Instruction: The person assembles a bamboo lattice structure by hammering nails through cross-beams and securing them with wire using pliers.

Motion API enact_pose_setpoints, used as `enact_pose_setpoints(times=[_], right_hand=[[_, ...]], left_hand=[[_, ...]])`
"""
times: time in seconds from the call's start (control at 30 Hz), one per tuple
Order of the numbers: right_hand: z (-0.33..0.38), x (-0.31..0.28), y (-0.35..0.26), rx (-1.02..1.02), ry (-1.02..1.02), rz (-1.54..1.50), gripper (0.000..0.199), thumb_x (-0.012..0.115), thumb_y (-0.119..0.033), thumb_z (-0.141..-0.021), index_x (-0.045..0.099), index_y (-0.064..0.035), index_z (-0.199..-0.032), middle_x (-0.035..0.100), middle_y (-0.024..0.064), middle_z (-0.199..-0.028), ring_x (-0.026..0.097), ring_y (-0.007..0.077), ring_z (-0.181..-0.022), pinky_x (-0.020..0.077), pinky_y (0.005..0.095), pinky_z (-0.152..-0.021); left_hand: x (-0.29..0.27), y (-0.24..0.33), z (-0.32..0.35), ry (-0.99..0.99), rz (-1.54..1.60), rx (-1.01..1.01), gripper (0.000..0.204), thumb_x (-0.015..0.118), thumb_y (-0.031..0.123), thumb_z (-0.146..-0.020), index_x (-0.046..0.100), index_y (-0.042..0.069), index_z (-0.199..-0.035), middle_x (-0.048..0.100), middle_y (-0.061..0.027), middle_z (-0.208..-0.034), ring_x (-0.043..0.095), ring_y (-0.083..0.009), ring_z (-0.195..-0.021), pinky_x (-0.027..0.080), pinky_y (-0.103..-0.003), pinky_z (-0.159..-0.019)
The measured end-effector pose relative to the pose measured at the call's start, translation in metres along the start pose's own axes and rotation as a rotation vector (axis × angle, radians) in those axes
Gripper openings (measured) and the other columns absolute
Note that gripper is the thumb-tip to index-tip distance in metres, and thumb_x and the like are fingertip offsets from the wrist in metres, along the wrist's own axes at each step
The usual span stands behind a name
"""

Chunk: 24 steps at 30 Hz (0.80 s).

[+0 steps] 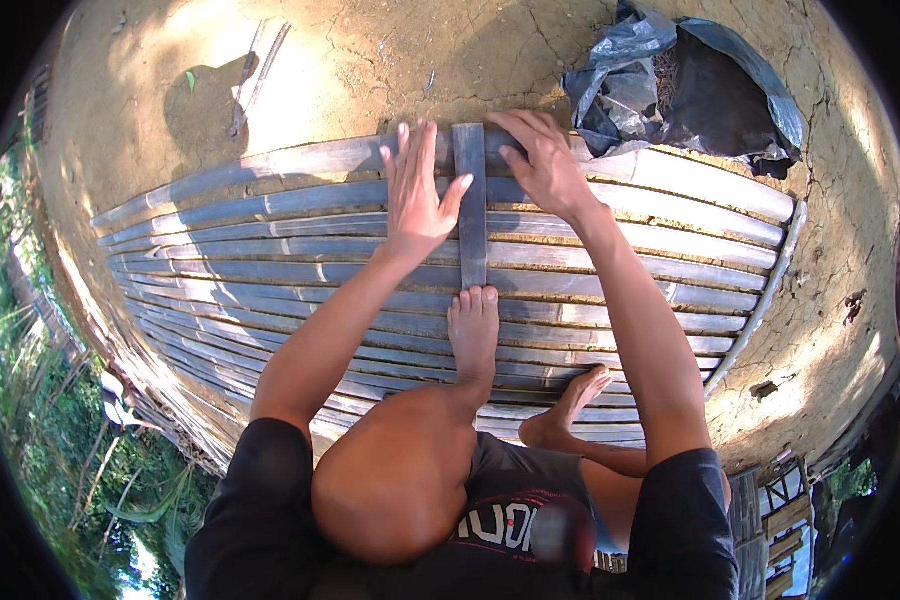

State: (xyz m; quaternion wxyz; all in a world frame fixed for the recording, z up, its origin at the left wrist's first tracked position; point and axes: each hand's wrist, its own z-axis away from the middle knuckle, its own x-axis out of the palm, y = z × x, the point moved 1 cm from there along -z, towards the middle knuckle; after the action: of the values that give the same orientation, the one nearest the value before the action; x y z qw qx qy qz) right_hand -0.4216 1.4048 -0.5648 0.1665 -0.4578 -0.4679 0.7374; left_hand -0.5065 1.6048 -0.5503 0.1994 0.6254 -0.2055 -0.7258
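A narrow dark flat strip of wood or bamboo (472, 215) lies across a platform of split bamboo slats (350, 272), pointing away from me. My left hand (415, 195) is just left of the strip's far part, fingers stretched and spread, thumb close to the strip's edge. On the other side, my right hand (547, 165) has its fingers extended toward the strip's far end, with the thumb apart below them. Neither hand shows anything in its grasp. The toes of my bare foot (473, 325) rest at the strip's near end.
An opened black plastic bag (715, 95) with dark loose contents stands at the far right corner of the slats. Thin sticks (260, 80) lie on the cracked earth at the far left. My other foot (575, 400) is on the slats. Green plants (80, 460) grow beyond the left edge.
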Motion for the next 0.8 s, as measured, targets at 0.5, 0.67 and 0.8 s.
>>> enact_pose_setpoints(times=[0.5,0.67,0.8], right_hand=[[-0.011,0.040,-0.035,0.234,0.161,0.224,0.036,0.068,-0.028,-0.090,0.064,-0.0205,-0.124,0.054,0.0078,-0.124,0.044,0.0341,-0.120,0.0295,0.0506,-0.103],[-0.009,0.037,-0.032,0.313,0.099,0.154,0.036,0.070,-0.029,-0.086,0.063,-0.0230,-0.121,0.052,0.0093,-0.127,0.042,0.0364,-0.127,0.0307,0.0555,-0.105],[-0.006,0.024,-0.030,0.298,0.022,0.104,0.038,0.070,-0.029,-0.087,0.061,-0.0211,-0.123,0.051,0.0108,-0.127,0.042,0.0357,-0.129,0.0321,0.0562,-0.108]], left_hand=[[-0.003,-0.022,-0.042,-0.284,-0.011,-0.313,0.131,0.073,0.069,-0.074,-0.008,0.013,-0.160,-0.016,-0.0297,-0.162,-0.016,-0.0464,-0.150,-0.007,-0.064,-0.116],[0.012,-0.045,-0.032,-0.243,-0.059,-0.222,0.137,0.066,0.081,-0.069,-0.012,0.014,-0.159,-0.021,-0.0271,-0.162,-0.021,-0.0453,-0.149,-0.007,-0.066,-0.114],[0.007,-0.032,-0.035,-0.308,-0.058,-0.302,0.136,0.064,0.084,-0.068,-0.009,0.015,-0.160,-0.021,-0.0247,-0.162,-0.019,-0.0431,-0.150,-0.008,-0.063,-0.116]])
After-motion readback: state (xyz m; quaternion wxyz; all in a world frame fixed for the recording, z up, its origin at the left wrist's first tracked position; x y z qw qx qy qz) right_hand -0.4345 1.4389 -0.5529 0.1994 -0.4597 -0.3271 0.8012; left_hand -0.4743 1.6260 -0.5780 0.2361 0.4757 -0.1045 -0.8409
